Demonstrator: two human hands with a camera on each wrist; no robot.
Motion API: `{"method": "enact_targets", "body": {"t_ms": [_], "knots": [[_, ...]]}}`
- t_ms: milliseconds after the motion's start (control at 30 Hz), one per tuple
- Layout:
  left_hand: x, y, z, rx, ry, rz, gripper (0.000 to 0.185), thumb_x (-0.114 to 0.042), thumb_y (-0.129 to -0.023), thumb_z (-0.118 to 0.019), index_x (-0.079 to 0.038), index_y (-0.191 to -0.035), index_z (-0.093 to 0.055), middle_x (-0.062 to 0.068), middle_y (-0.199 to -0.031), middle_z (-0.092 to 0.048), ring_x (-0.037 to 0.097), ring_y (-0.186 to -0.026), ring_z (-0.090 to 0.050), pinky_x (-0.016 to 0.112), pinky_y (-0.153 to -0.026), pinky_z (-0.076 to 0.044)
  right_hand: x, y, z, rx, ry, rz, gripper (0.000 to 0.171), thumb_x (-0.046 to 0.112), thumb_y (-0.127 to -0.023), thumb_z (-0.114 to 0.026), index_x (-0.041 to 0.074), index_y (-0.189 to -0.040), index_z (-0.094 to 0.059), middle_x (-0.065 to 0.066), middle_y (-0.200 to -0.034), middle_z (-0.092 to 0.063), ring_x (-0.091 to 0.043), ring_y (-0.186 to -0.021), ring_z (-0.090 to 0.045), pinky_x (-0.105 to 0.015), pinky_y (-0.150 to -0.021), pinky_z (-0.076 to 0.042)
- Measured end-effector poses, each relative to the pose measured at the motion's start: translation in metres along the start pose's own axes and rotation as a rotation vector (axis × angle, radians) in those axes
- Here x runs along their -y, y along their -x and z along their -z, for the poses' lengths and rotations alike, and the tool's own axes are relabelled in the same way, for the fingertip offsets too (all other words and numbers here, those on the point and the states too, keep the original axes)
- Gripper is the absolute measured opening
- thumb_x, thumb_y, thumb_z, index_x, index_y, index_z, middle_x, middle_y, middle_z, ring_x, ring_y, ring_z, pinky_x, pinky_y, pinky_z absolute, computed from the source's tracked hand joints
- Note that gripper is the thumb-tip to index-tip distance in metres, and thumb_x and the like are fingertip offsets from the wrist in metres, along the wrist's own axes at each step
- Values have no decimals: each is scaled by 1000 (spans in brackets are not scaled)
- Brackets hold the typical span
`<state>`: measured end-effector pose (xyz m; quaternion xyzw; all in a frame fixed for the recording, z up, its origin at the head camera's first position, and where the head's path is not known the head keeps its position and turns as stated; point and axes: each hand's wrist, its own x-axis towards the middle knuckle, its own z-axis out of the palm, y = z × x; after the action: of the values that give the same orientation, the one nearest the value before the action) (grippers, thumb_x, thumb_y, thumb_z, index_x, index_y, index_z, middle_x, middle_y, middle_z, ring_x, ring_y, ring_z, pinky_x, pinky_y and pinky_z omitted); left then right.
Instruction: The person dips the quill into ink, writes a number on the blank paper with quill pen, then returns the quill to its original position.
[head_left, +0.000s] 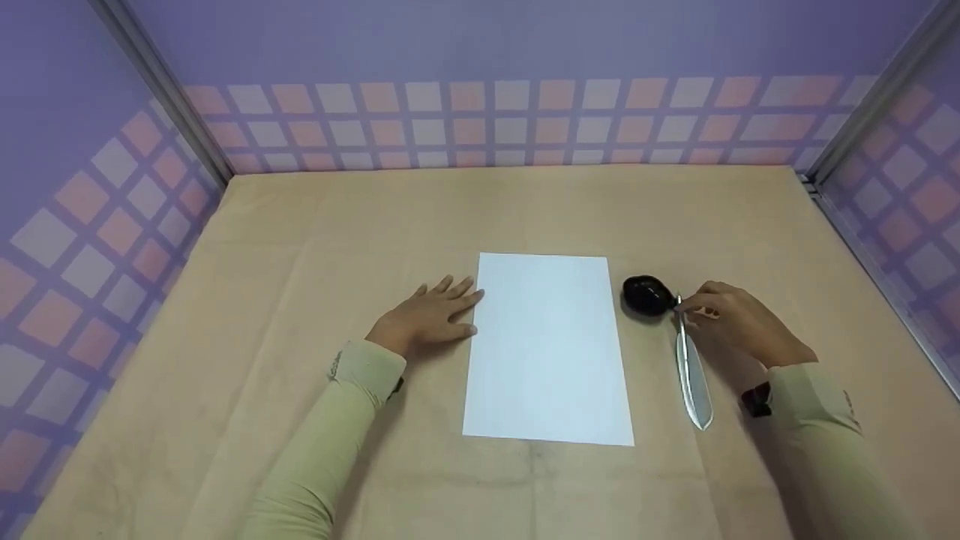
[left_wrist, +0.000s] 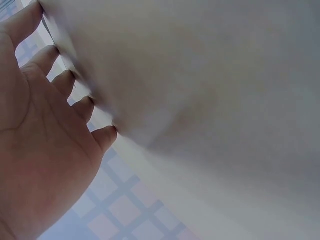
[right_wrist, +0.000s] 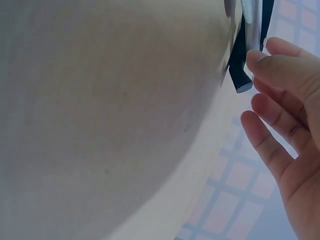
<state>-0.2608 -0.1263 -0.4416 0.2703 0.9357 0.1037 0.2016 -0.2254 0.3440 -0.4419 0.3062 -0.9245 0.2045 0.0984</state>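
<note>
Right hand (head_left: pixel 731 315) pinches quill (head_left: pixel 691 371), tip toward inkwell (head_left: pixel 646 295)

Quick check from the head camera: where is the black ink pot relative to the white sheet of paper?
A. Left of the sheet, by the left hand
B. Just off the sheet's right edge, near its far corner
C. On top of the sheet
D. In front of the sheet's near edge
B: the black ink pot sits on the table cloth just right of the white sheet, near its far right corner, by the right hand.
</note>
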Motion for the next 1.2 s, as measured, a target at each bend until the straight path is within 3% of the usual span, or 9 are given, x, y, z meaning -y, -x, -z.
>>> {"method": "enact_targets", "body": {"t_ms": [200, 533, 1200], "knots": [[-1, 0, 0, 10, 22, 12, 68, -54, -97, -41, -29, -155, -14, -6, -163, 0, 25, -151, 5, 53, -121, 1, 0, -1, -1, -1, 27, 21, 32, -5, -77, -74, 14, -102, -76, 1, -87, -66, -10, -80, -60, -17, -70, -47], [-1, -1, 0, 7, 19, 13, 69, -54, -97, -42, -30, -155, -14, -7, -163, 0, 25, -151, 4, 53, -121, 0, 2, -2, -3, 39, 47, 3, 30, -9, -81, -68, 12, -102, -76, 1, -88, -66, -12, -82, -60, -27, -72, -51], [-1, -1, 1, 4, 23, 6, 68, -53, -97, -43, -29, -155, -15, -5, -163, -1, 27, -151, 3, 54, -120, 0, 5, -7, -5, 66, 33, 48, 29, -11, -80, -68, 9, -100, -76, -2, -91, -68, -14, -87, -64, -27, -75, -54]]}}
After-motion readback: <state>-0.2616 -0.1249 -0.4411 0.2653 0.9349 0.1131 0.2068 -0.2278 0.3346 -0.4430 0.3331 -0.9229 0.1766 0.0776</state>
